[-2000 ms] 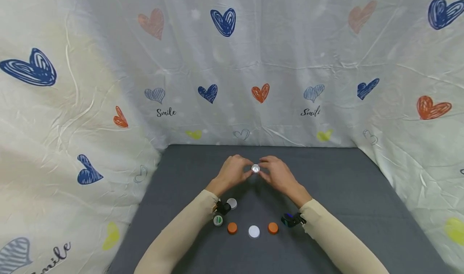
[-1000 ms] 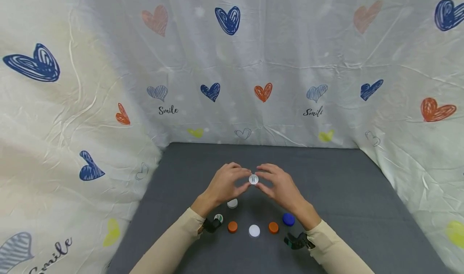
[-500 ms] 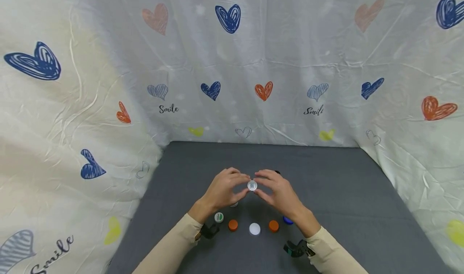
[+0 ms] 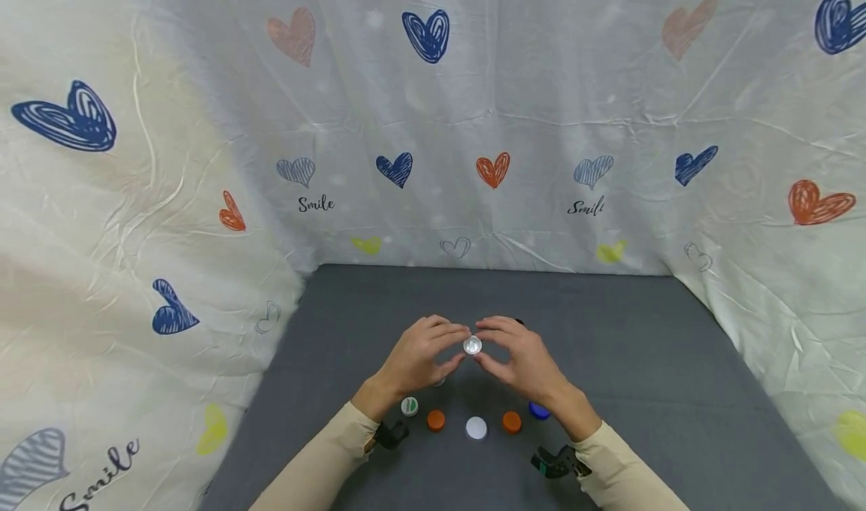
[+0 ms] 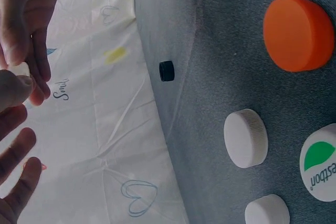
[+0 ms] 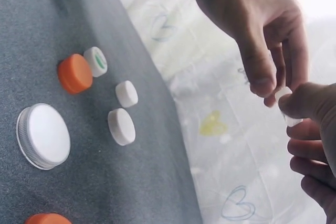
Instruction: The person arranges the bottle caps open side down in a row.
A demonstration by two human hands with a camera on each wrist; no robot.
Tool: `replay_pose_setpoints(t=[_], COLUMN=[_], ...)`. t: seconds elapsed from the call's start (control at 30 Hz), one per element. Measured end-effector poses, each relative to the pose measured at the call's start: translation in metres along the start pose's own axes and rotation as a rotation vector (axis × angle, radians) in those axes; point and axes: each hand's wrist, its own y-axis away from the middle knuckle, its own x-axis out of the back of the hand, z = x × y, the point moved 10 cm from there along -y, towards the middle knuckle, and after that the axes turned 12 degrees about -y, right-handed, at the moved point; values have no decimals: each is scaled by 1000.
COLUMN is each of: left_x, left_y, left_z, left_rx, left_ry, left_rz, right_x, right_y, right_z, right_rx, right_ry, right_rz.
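Both hands meet over the table and hold one small white bottle cap (image 4: 472, 345) between them, its round face turned up to the head camera. My left hand (image 4: 421, 355) pinches its left side with thumb and fingertips. From the other side, thumb and fingertips of my right hand (image 4: 524, 361) grip it too. In the left wrist view the white cap (image 5: 20, 70) is largely covered by the left thumb. Seen from the right wrist, the thin edge of the cap (image 6: 284, 97) shows between the two hands, well above the tabletop.
On the grey tabletop (image 4: 609, 346) lie a green-and-white cap (image 4: 409, 406), two orange caps (image 4: 436, 421), a wide white lid (image 4: 476, 428) and a blue cap (image 4: 539, 411). Two smaller white caps (image 5: 245, 139) and a black cap (image 5: 167, 71) lie farther back. A heart-patterned curtain (image 4: 433, 120) encloses the table.
Over two seconds both hands have come nearer the body with the white cap. The blue and black caps have come into view. The cap's face looks brighter than half a second ago.
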Motion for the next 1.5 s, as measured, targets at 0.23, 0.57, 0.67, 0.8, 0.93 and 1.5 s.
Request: replay_pose_setpoints(t=[0.23, 0.57, 0.67, 0.8, 0.93, 1.5], left_x=[4, 5, 1, -7, -19, -37], left_y=[2, 2, 4, 7, 12, 15], left_z=[3, -5, -11, -21, -31, -32], left_rx=[-38, 84, 146, 241, 372, 488], left_ry=[-7, 137, 200, 318, 467, 602], left_rz=[74, 80, 70, 46, -2, -152], right_x=[0, 6, 9, 10, 10, 5], right_y=[1, 2, 1, 1, 2, 4], right_z=[5, 2, 0, -3, -7, -9], right_rx=[-74, -24, 14, 51, 95, 143], right_ry=[-83, -102, -91, -67, -57, -4], right_rz=[-8, 41, 56, 75, 95, 89])
